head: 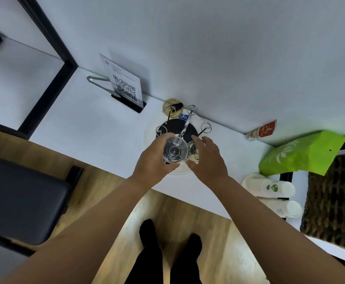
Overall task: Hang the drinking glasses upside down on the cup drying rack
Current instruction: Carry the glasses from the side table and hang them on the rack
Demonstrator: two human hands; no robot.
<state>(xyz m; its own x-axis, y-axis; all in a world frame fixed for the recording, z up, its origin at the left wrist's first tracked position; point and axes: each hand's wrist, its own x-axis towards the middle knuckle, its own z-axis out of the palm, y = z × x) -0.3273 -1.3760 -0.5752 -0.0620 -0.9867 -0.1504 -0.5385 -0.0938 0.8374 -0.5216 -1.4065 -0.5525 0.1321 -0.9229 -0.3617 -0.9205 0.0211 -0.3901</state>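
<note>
The cup drying rack (177, 127) has a round dark base and thin metal arms ending in wire loops; it stands on the white counter near the wall. My left hand (154, 158) grips a clear drinking glass (174, 150), held bottom-up over a near arm of the rack. A wire loop shows through its base. My right hand (207, 158) wraps a second clear glass (193, 152) just right of the first, also over the rack's near side. The near arms are hidden by hands and glasses.
A QR-code sign stand (124, 85) and metal tongs (98, 79) sit at the back left. A small lidded jar (170, 106) stands behind the rack. A green bag (302, 152), a red packet (261, 130), white bottles (274, 188) and a woven basket (335, 201) crowd the right.
</note>
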